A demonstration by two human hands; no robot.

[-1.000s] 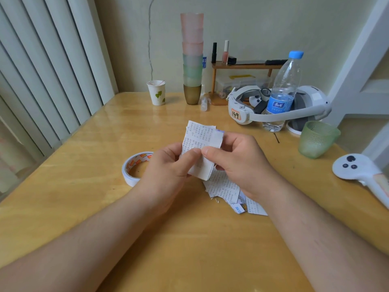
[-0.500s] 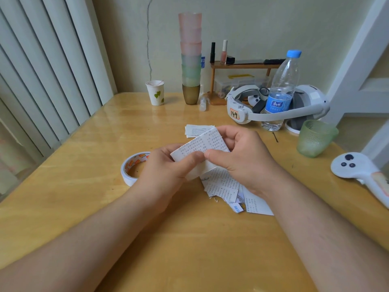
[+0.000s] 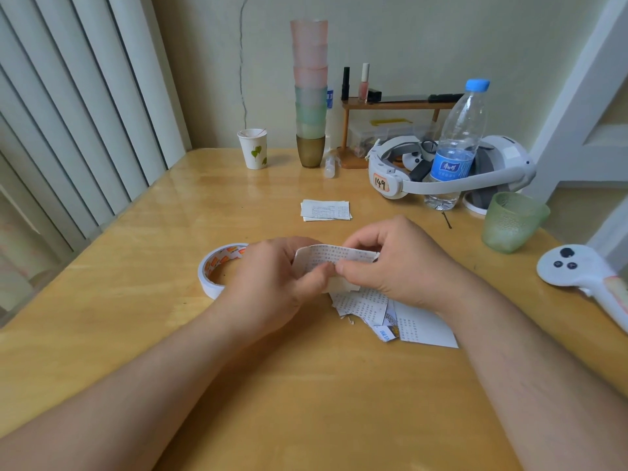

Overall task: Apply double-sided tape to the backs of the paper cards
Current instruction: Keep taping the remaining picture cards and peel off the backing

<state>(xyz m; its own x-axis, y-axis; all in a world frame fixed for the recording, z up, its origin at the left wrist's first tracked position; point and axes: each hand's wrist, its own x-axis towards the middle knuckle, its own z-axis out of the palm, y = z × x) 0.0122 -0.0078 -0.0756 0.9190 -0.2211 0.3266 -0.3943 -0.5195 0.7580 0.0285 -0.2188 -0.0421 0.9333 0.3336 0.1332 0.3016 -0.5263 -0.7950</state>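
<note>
- Far left: vertical blinds run along the edge of the wooden surface.
- Roll of double-sided tape lies flat on the surface, just left of my left hand and partly hidden behind it.
- Back of the surface, left of centre: paper cup with a leaf print; beside it a tall stack of tumblers.
- My left hand: fingers curled, thumb and fingers pinching the left end of the paper card.
- The card is held just above the surface between both hands, printed side up, bowed into a shallow arch.
- Small stack of cards lies flat on the surface beyond my hands, apart from them.
- My right hand: fingers curled, thumb on the card's near edge, fingers behind its right end.
- Loose pile of printed paper pieces lies on the surface under and just near of my right hand.
- Right rear: white headset with a water bottle standing inside its band.
- Green glass cup nearer, then a white controller at the far right edge.
</note>
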